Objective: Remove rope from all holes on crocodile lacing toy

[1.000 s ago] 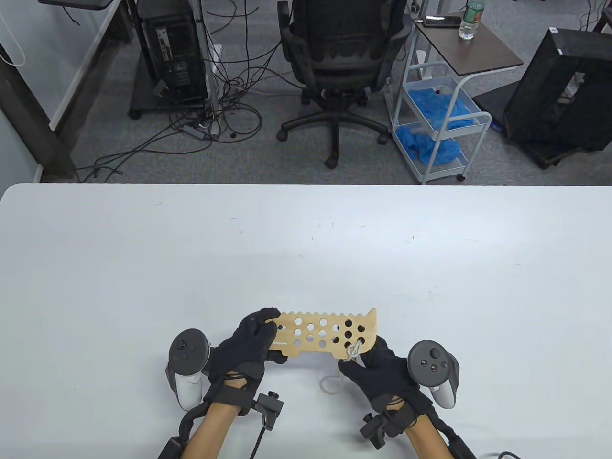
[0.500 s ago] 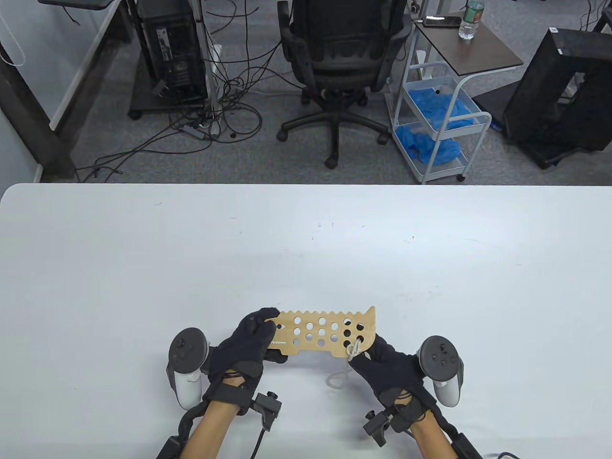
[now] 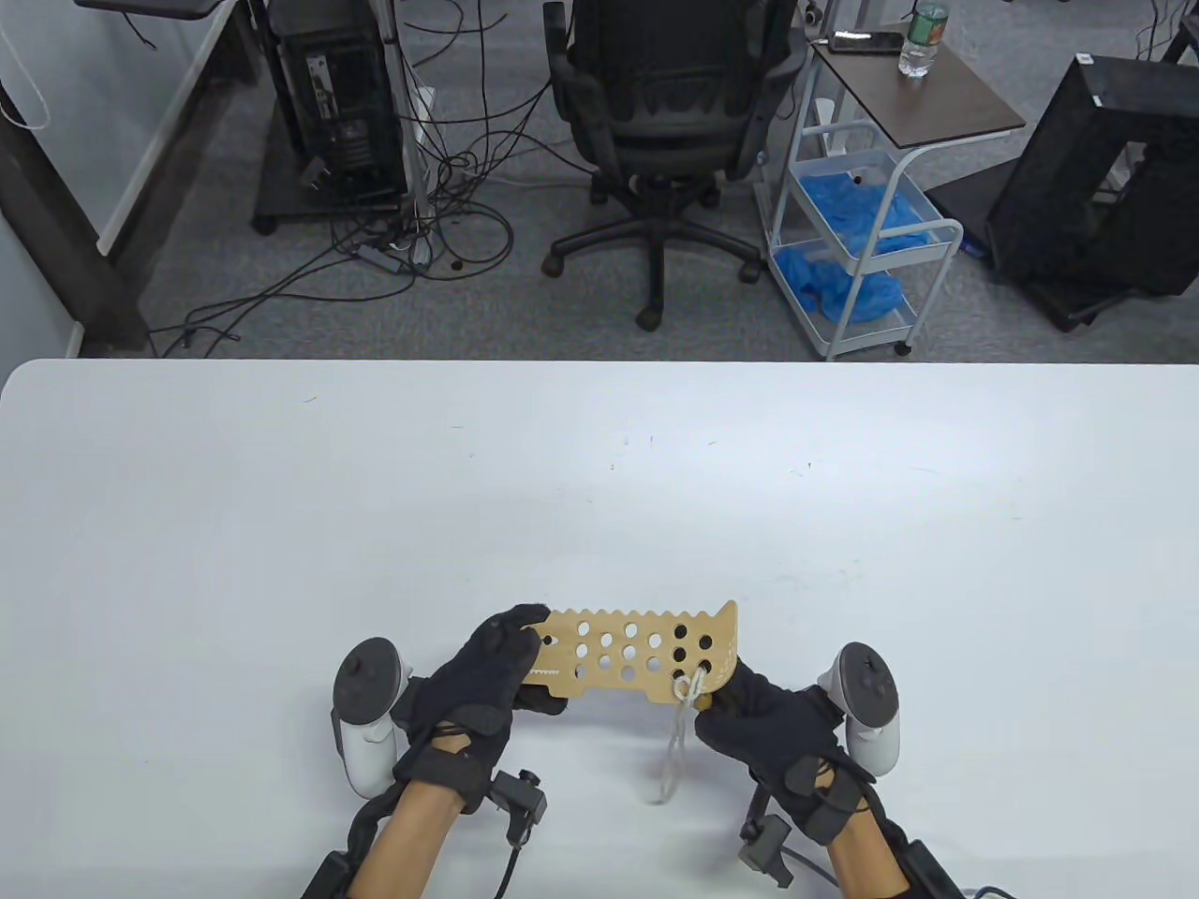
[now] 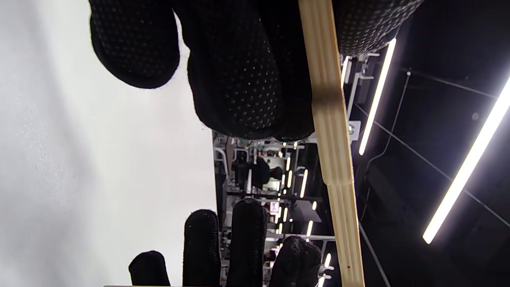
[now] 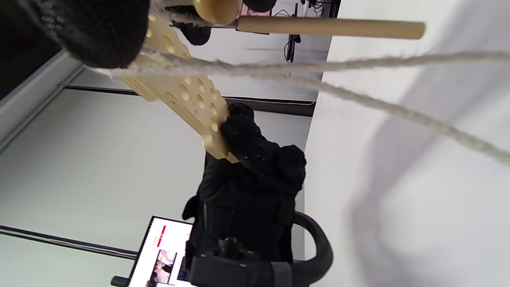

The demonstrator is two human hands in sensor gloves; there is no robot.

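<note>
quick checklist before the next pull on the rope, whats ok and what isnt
1. Left hand grips the head end of the crocodile board: ok.
2. Board held off the table: ok.
3. Right hand at the tail end, by the rope: ok; its exact pinch: cannot tell.
4. Rope out of all holes: not ok, it passes through a hole at the tail end.
5. Rope hangs loose below the board, no tangle seen: ok.
6. Wooden needle free of the board: ok.
</note>
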